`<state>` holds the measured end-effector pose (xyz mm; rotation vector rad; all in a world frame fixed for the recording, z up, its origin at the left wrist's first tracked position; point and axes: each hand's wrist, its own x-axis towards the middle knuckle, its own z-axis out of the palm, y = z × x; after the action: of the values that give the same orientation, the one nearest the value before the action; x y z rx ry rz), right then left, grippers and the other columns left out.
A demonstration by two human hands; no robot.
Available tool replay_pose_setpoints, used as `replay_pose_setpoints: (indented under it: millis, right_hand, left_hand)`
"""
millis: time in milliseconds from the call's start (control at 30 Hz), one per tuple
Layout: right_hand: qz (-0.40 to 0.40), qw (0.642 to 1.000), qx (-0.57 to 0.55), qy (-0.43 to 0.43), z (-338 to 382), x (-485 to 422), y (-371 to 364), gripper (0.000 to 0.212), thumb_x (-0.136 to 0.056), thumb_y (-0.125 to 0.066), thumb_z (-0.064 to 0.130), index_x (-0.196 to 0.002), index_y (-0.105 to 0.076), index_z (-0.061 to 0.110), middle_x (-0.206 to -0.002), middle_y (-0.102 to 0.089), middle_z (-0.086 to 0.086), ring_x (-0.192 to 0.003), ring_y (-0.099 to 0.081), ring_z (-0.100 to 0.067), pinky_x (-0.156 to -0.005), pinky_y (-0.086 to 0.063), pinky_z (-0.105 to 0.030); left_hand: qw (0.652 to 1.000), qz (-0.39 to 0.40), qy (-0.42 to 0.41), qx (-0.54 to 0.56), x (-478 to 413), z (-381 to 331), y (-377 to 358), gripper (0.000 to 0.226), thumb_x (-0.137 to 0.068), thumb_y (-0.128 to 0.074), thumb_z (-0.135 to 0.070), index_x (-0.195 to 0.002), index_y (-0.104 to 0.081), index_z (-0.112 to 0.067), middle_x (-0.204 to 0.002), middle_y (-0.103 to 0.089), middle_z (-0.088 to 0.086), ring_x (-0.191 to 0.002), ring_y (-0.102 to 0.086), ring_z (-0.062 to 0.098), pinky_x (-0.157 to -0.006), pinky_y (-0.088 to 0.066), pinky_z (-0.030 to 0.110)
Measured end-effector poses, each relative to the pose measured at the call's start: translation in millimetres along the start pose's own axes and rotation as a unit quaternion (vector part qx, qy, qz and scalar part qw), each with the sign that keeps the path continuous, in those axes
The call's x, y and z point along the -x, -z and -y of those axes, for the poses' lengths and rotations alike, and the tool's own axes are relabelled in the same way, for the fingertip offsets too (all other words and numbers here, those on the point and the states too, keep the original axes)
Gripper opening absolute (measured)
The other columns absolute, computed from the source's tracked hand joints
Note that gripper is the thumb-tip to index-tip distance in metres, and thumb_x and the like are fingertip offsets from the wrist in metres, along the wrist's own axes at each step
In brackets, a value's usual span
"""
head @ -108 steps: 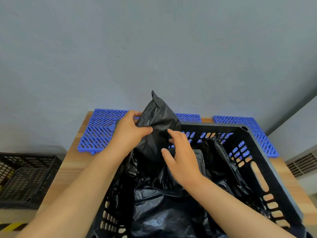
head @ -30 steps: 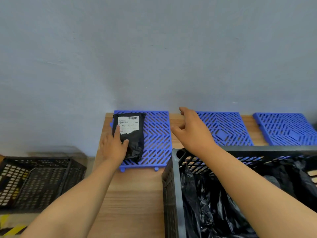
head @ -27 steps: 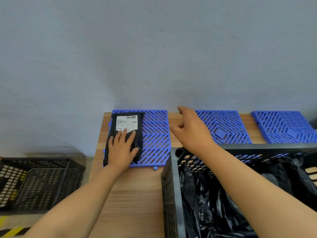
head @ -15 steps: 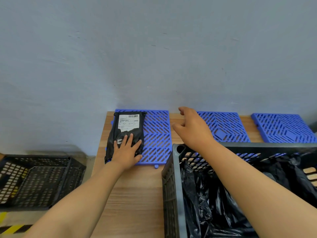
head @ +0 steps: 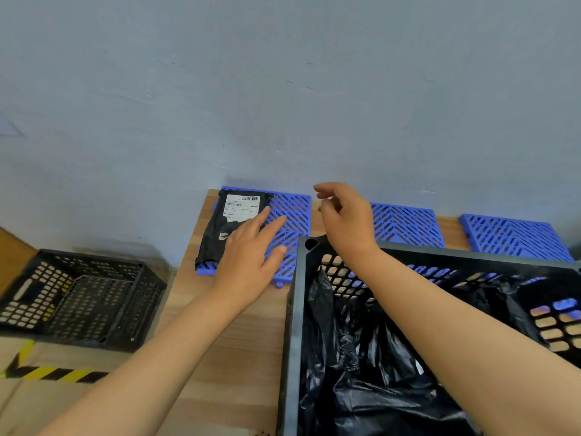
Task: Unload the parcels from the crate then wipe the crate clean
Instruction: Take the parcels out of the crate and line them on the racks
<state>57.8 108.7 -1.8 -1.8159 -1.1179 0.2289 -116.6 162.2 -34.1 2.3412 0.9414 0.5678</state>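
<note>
left hand (head: 251,253) lifted off parcel (head: 231,225), grip open, right hand (head: 344,220) empty above crate (head: 297,309)

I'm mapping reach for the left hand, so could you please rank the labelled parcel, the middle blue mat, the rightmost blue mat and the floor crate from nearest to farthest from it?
From the left hand:
1. Labelled parcel, just beyond its fingertips on the leftmost mat.
2. Middle blue mat, to the right, behind the right hand.
3. Floor crate, off the table to the left.
4. Rightmost blue mat, far right.
</note>
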Motion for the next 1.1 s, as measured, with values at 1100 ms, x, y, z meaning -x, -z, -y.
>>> replay_pose_setpoints:
  millis: [1100]
  right_hand:
    - [0.170, 0.821, -0.313, -0.446, -34, 149, 92, 0.021, -0.089, -0.047, -0.001, -0.075, -0.049, 0.014, -0.084, -0.064, -0.009, -0.074, -0.064, -0.024, -0.069, -0.055, -0.037]
  left_hand:
    - [0.997, -0.011, 0.043, 0.056, 59, -84, -30, 0.042, -0.095, -0.040, 0.000, -0.131, -0.051, -0.019, -0.152, -0.029, -0.008, -0.134, -0.011, -0.007, -0.110, -0.007, 0.017]
